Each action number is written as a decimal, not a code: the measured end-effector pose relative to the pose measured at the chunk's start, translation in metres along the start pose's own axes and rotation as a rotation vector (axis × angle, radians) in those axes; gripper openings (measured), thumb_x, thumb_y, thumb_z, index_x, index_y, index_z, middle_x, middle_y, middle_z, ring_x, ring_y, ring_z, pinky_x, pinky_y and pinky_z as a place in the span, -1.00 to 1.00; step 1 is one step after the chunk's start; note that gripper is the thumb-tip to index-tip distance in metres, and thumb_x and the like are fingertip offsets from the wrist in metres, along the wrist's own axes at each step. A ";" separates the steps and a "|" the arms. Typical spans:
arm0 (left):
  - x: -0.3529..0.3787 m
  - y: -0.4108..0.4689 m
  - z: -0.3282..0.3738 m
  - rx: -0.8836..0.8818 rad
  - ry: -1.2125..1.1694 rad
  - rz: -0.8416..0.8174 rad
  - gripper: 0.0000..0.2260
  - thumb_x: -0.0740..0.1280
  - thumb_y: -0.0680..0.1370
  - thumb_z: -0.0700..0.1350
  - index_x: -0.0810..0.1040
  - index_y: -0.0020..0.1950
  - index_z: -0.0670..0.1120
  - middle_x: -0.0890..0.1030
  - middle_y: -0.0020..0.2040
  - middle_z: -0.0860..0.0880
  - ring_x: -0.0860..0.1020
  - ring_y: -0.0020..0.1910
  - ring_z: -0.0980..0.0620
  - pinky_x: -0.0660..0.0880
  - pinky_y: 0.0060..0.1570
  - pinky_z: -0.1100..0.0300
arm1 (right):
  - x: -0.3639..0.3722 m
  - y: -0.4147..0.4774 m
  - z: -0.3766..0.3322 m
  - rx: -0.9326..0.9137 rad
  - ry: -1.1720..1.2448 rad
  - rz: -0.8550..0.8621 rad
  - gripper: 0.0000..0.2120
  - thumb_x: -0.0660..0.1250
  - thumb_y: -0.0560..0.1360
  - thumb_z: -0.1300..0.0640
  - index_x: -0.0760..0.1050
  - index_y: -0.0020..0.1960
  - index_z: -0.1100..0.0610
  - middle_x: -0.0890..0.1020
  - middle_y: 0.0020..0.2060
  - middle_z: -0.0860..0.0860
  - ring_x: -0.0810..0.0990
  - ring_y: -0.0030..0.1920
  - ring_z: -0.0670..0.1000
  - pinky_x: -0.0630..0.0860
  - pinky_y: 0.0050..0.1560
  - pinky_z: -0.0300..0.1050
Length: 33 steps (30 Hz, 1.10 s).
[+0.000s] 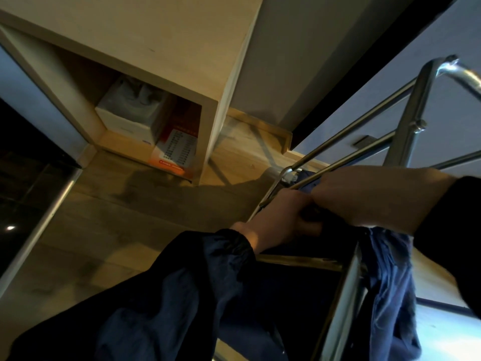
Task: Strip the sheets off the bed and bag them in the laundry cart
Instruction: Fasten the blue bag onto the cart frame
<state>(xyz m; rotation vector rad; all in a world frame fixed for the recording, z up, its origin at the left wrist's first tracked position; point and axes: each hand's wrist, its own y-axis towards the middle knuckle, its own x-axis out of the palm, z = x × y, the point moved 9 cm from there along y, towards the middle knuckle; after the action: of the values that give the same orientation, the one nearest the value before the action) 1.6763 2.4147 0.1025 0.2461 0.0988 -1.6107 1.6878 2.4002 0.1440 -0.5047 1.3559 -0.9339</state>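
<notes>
left hand (pixel 283 217) and right hand (pixel 364 198) both gripping the blue bag cloth (pixel 390 282), bunched up right by the metal cart frame (pixel 416 105)

No text can be read with certainty; rows of small dark print are noted on the white face of an orange-and-white box (pixel 177 152) in the wooden shelf (pixel 209 126), too blurred to be made out; lettering on its orange band is likewise illegible; a small blue mark is recorded on the adjoining white box (pixel 125 121), undeciphered.
</notes>
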 end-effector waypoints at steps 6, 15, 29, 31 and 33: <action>0.001 -0.002 -0.004 0.011 -0.057 0.053 -0.75 0.46 0.41 -0.29 0.64 0.07 -0.20 0.62 -0.17 0.00 0.59 -0.03 0.05 0.32 -0.15 0.56 | -0.001 -0.006 0.007 0.024 -0.117 -0.063 -0.76 0.21 0.55 0.14 0.28 -0.28 0.01 0.29 -0.38 -0.10 0.38 -0.36 -0.13 0.41 -0.22 -0.24; -0.002 -0.005 0.004 -0.025 -0.022 0.072 -0.86 0.46 0.39 -0.30 0.64 -0.06 -0.21 0.51 -0.32 0.09 0.56 -0.19 0.15 0.29 -0.30 0.57 | 0.005 -0.004 0.008 0.022 -0.128 0.001 -0.62 0.16 0.58 0.09 0.13 -0.38 0.00 0.30 -0.42 -0.09 0.48 -0.28 -0.01 0.54 -0.06 -0.12; -0.001 -0.005 0.007 -0.060 0.140 0.113 -0.82 0.50 0.38 -0.20 0.61 -0.10 -0.26 0.66 -0.16 -0.18 0.61 -0.14 -0.07 0.28 -0.16 0.38 | 0.015 0.007 0.001 -0.039 -0.111 -0.008 -0.83 0.17 0.58 0.13 0.39 -0.19 0.00 0.30 -0.41 -0.11 0.36 -0.40 -0.10 0.37 -0.30 -0.26; -0.004 -0.007 0.009 -0.019 0.135 0.130 -0.83 0.50 0.37 -0.24 0.61 -0.10 -0.26 0.66 -0.17 -0.18 0.59 -0.18 0.01 0.26 -0.25 0.50 | 0.013 0.006 0.005 -0.019 -0.078 -0.004 -0.73 0.17 0.58 0.10 0.29 -0.30 0.00 0.34 -0.39 -0.11 0.45 -0.32 -0.07 0.47 -0.16 -0.19; -0.004 -0.010 0.008 0.008 0.090 0.153 -0.85 0.49 0.38 -0.27 0.61 -0.09 -0.26 0.66 -0.18 -0.17 0.52 -0.22 0.12 0.25 -0.27 0.61 | 0.013 0.004 0.007 -0.014 -0.054 0.005 -0.76 0.17 0.57 0.09 0.33 -0.28 -0.01 0.43 -0.33 -0.07 0.53 -0.23 -0.03 0.53 -0.07 -0.15</action>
<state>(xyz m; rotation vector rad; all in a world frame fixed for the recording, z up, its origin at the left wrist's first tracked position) 1.6653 2.4177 0.1107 0.3255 0.1394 -1.4483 1.6945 2.3911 0.1343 -0.5334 1.3151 -0.9008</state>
